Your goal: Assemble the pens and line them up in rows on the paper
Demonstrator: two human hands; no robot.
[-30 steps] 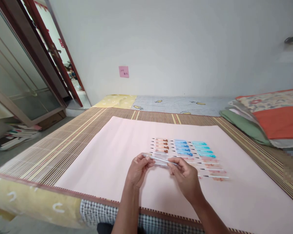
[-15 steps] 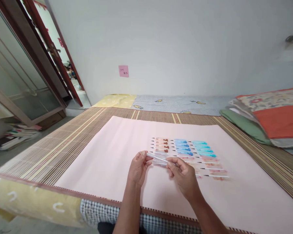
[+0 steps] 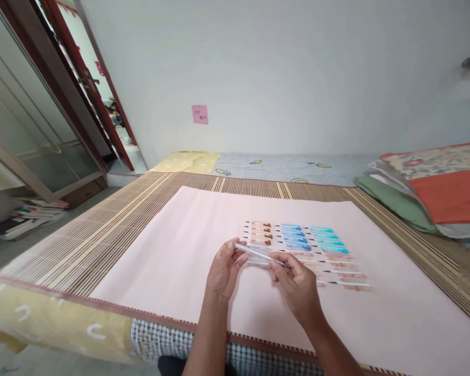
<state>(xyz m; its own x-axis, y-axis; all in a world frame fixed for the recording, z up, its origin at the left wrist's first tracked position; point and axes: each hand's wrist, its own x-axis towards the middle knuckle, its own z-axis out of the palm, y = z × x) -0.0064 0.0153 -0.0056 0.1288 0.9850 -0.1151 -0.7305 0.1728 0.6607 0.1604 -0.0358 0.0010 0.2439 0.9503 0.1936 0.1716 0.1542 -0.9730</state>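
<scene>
Between my two hands, above the pink sheet (image 3: 160, 256), is a slim whitish pen (image 3: 254, 251). My left hand (image 3: 223, 269) pinches its left end between thumb and forefinger, the other fingers loosely curled. At the pen's right end, my right hand (image 3: 295, 282) closes thumb and fingers round it and hides that end. Just beyond the hands lie rows of pen parts: brown-ended barrels (image 3: 262, 230), blue barrels (image 3: 295, 237), teal barrels (image 3: 331, 241) and pinkish ones (image 3: 356, 272). Thin white refills (image 3: 350, 284) with dark tips lie beside them. Clear pieces under the held pen are partly covered.
A striped mat (image 3: 113, 230) lies under the sheet, over a bed. Folded cloths, orange (image 3: 450, 193) and green (image 3: 399, 209), are piled at the right. Behind is a pale wall with a pink note (image 3: 199, 114). A door (image 3: 90, 83) stands at the left.
The view has shifted very slightly. Both hands stay on the pen, and its angle is nearly the same.
</scene>
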